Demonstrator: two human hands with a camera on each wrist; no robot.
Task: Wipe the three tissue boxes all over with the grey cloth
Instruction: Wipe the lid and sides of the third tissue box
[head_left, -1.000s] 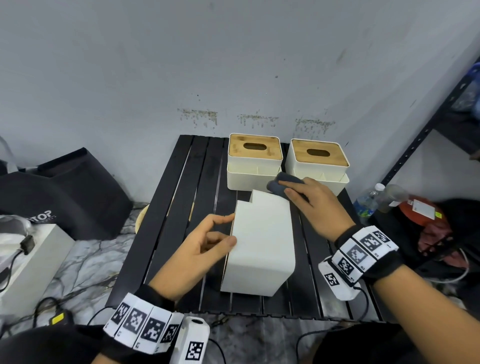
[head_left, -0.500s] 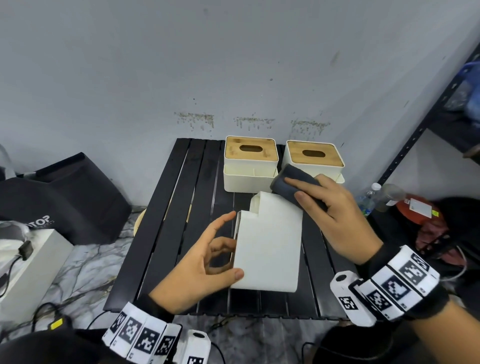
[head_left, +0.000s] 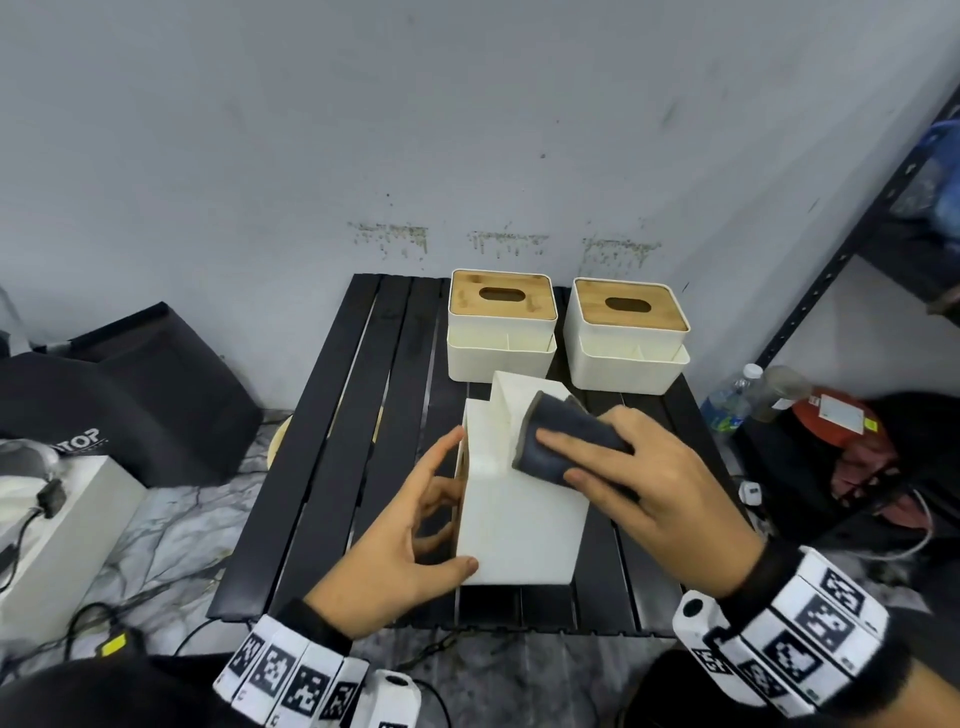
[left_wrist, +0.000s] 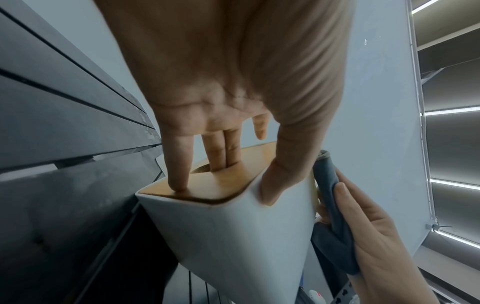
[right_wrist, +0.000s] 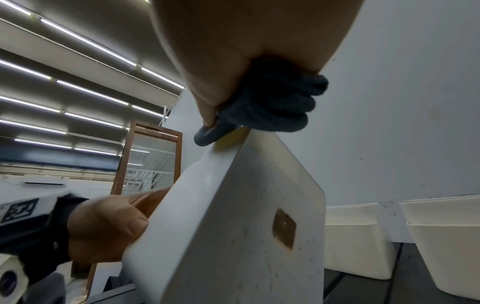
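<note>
A white tissue box (head_left: 519, 525) lies on its side near the front of the black slatted table (head_left: 332, 467), its wooden lid (left_wrist: 233, 176) facing left. My left hand (head_left: 431, 499) grips it: the thumb on the upper white face, two fingers in the lid's slot. My right hand (head_left: 623, 483) holds the folded grey cloth (head_left: 561, 441) against the far part of the upper face, the thumb pinching the cloth (right_wrist: 272, 107). Two more white boxes with wooden lids (head_left: 501, 332) (head_left: 626, 338) stand upright side by side at the back.
A black bag (head_left: 130, 395) and a white case (head_left: 52, 519) sit on the floor to the left. Bottles (head_left: 732, 395) and a red thing (head_left: 841, 415) lie to the right, under a dark metal rack (head_left: 831, 249). The wall is close behind the table.
My right hand brought the cloth from the box's far right corner up onto its upper face, towards me. My left hand took a firmer hold, the thumb sliding to the near corner.
</note>
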